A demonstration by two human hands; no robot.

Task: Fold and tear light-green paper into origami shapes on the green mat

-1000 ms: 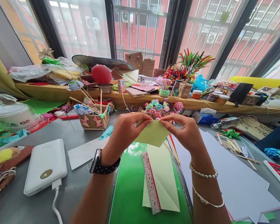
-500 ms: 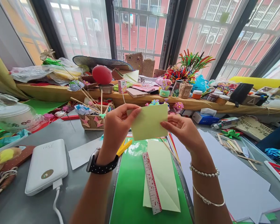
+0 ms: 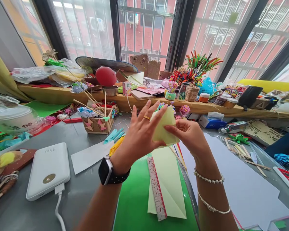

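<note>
My right hand point(image 3: 189, 133) pinches the right edge of a small pale yellow-green sheet of paper point(image 3: 167, 128), held up over the desk. The sheet looks bent, no longer flat to my view. At its left side is my left hand point(image 3: 143, 133), back toward me, fingers stretched and spread. Its index finger and thumb lie against the sheet's left part; whether they press on it I cannot tell. Below the hands, a folded pale green paper point(image 3: 174, 192) lies on a green mat point(image 3: 132, 199). Across its left part rests a clear ruler with a red patterned edge point(image 3: 157, 189).
On the left are a white power bank point(image 3: 49, 170) with a cable, a white paper strip point(image 3: 90, 157) and a cardboard basket point(image 3: 98, 125) holding sticks. White sheets point(image 3: 231, 179) and wooden sticks point(image 3: 240, 152) lie right. A crowded shelf point(image 3: 144, 103) runs behind.
My left hand has let go of its pinch on the sheet's upper left corner and spread its fingers across the left side. The sheet has turned and bent, while my right hand keeps its hold.
</note>
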